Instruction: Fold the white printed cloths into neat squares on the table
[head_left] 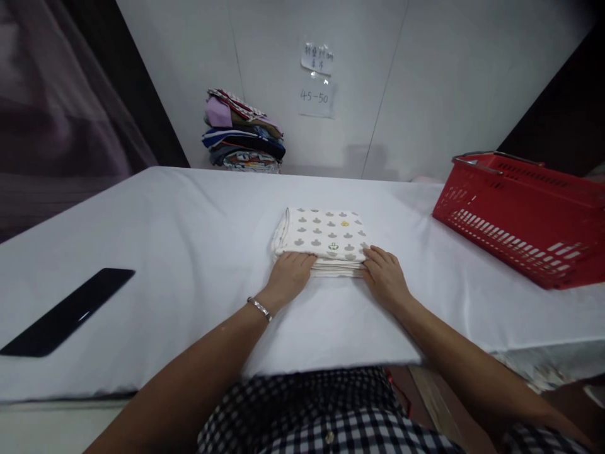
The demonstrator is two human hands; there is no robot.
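Note:
A white cloth [326, 232] with rows of small grey prints, one yellow and one green, lies folded into a thick rectangle on the white-covered table. Its stacked layers show along the near edge. My left hand [292, 272], with a bracelet at the wrist, grips the near left corner, fingers curled over the edge. At the near right corner my right hand [385, 274] holds the cloth's side, fingertips on the top layer. Both thumbs are partly hidden, so how far they reach under the layers cannot be seen.
A red plastic basket [520, 217] with metal handles stands on the right. On the left lies a flat black panel [66, 315]. Several folded garments [243, 135] are piled beyond the table's far edge, by the wall. Paper notes [316, 98] hang on that wall.

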